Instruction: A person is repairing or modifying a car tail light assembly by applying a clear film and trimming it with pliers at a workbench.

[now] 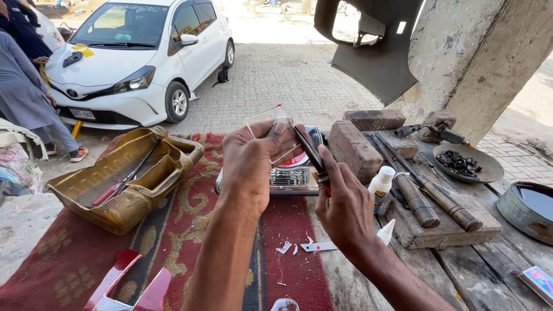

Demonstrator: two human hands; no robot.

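Note:
My left hand (253,164) holds up a clear plastic lens piece (271,124) with a red edge, thumb pressed across its face. My right hand (343,210) grips a dark blade-like tool (308,152) whose tip touches the clear piece's right edge. Behind the hands, a chrome and red tail-light unit (291,175) lies on the patterned red rug (173,242). Small white plastic chips and a thin metal blade (318,247) lie on the rug below.
A tan plastic tray (124,181) with red-handled tools sits at left. Bricks (357,150), wooden-handled tools (429,193), glue bottles (380,185) and a dish of black bits (466,164) crowd the wooden bench at right. Red lens pieces (127,285) lie near. A white car (138,63) and people stand beyond.

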